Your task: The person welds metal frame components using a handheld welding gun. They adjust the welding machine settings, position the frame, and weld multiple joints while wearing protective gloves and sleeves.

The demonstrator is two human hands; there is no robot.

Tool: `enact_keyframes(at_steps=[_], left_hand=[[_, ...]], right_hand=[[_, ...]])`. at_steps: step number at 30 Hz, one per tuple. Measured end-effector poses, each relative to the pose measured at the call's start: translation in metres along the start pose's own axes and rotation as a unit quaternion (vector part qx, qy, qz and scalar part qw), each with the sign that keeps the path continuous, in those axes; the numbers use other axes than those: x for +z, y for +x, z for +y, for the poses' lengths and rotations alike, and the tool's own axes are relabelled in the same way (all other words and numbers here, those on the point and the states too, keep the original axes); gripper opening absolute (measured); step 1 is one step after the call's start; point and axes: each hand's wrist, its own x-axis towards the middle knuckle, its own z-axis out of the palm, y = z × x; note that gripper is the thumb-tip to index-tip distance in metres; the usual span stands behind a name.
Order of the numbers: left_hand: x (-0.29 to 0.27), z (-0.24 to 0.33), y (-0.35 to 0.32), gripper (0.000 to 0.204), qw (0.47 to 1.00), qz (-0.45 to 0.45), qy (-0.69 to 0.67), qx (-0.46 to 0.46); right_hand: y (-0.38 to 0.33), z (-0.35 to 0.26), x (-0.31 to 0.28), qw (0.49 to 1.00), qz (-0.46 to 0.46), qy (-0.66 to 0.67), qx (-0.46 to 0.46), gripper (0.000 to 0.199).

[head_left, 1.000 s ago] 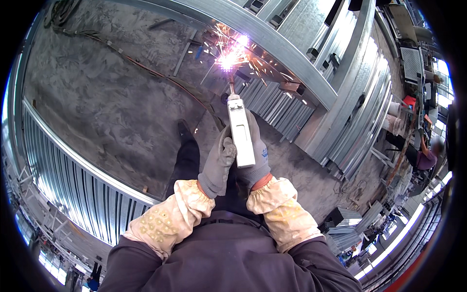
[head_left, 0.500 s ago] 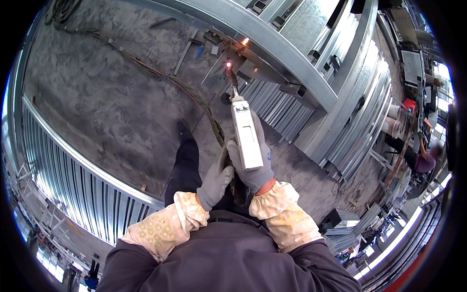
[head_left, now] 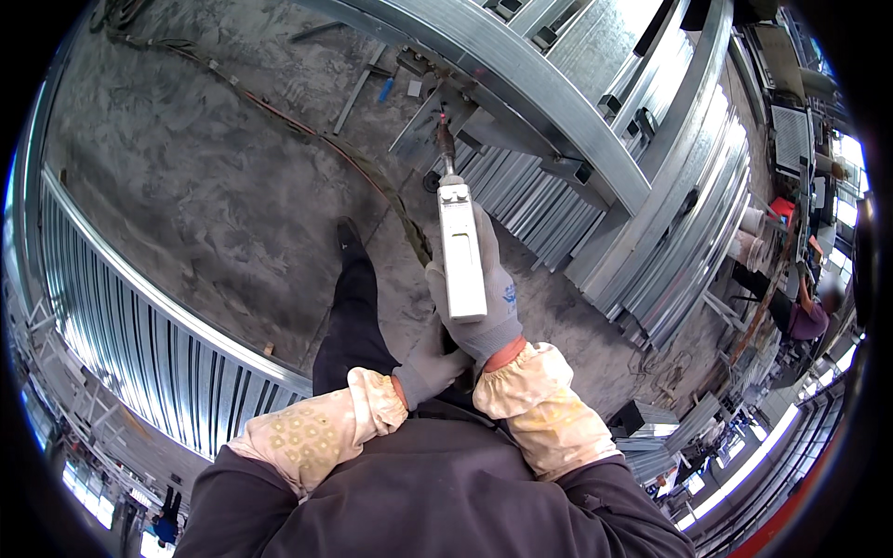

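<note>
from my end, my r hand (head_left: 495, 296) is clamped round the white torch (head_left: 462, 256), mid-frame; its tip (head_left: 444, 119), upper ctr, glows faint red. my l hand (head_left: 431, 367) sits just below, fingers bent, can't tell if gripping anything. olive-sleeved hose (head_left: 410, 226) runs to upper left; metal frame (head_left: 530, 84) upper ctr. bucket-like tubs (head_left: 746, 248) far rt, contents unclear. grey floor (head_left: 186, 186) upper left. further out, metal profiles (head_left: 679, 270) stacked rt, co-worker (head_left: 807, 318) far rt.

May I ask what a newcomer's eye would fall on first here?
Probably the white welding torch, held in the gloved right hand at the centre, its tip glowing red. Next, the long silvery metal beam slanting across the top, and the shiny ribbed panel at the left.
</note>
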Motion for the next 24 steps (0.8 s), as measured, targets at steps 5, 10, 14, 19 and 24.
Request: enact_keyframes(at_steps=[5, 10, 14, 19, 24], left_hand=[[0.006, -0.003, 0.001, 0.067, 0.999, 0.009, 0.045, 0.004], [0.012, 0.012, -0.002, 0.063, 0.995, 0.006, 0.030, -0.091], [0.019, 0.000, -0.003, 0.057, 0.999, 0.032, 0.020, 0.002], [0.017, -0.004, -0.003, 0.052, 0.996, 0.024, 0.091, 0.002], [0.014, -0.020, 0.001, 0.053, 0.999, 0.001, 0.001, -0.039]], right_hand=[[0.005, -0.003, -0.006, 1.000, -0.024, -0.004, -0.017, 0.083], [0.004, -0.003, -0.010, 0.999, -0.045, -0.024, 0.017, 0.081], [0.004, -0.003, -0.011, 0.998, -0.039, -0.039, -0.003, 0.080], [0.006, -0.010, -0.016, 0.995, -0.076, -0.056, 0.027, 0.083], [0.009, -0.008, -0.015, 0.989, -0.108, -0.097, 0.020, 0.109]])
